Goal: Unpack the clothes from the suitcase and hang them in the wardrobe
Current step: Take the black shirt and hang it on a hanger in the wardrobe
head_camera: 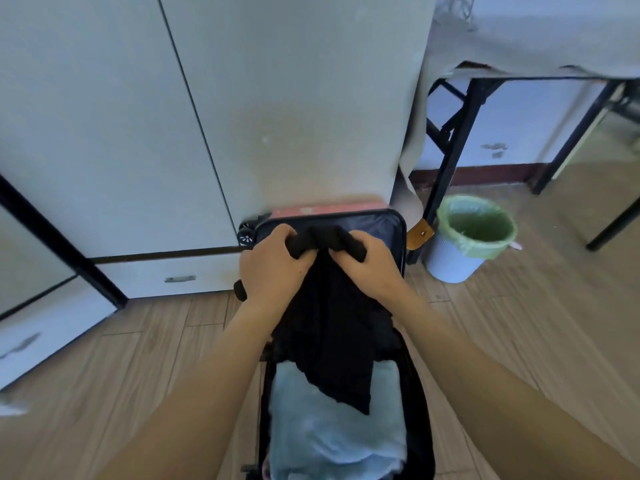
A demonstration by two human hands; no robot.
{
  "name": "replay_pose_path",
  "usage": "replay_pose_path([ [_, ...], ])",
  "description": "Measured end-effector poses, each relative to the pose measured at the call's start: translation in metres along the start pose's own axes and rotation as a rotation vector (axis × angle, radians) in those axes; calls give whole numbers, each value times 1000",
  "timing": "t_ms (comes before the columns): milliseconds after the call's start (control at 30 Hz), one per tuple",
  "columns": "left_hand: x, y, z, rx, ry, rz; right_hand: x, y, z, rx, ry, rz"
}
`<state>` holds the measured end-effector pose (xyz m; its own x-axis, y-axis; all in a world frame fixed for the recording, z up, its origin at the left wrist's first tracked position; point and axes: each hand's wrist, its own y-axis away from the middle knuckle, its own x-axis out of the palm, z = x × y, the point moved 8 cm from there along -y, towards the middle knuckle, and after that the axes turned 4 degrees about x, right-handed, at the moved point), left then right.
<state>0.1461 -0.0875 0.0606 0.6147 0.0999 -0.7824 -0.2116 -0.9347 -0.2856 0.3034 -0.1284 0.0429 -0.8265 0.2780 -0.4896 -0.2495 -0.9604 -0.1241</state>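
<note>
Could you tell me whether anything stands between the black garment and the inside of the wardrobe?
Yes. The left hand and right hand grip the black garment, but the wardrobe doors ahead look shut, and the open suitcase lid leans against the foot of one door.

Black garment [332, 327] covers the middle of the suitcase [401, 244]; contents beneath cannot be seen. Fingertips of left hand [273, 268] and right hand [367, 268] partly buried in its bunched top. Light blue clothing [329, 438] and the suitcase's near end cut off at the bottom edge. Pink object [325, 208] behind the far end mostly hidden, unidentifiable.
</note>
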Motion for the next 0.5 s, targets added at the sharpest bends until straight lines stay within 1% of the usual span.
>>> replay_pose_path([
  [167,-94,-28,-47,-15,23,-55,-37,-17,100,20,-79,8],
  [333,-201,-53,-91,-32,53,-135,-75,-27,215,20,-141,18],
  [500,-325,-73,-144,-3,100,-265,-118,-31,345,5,-263,37],
])
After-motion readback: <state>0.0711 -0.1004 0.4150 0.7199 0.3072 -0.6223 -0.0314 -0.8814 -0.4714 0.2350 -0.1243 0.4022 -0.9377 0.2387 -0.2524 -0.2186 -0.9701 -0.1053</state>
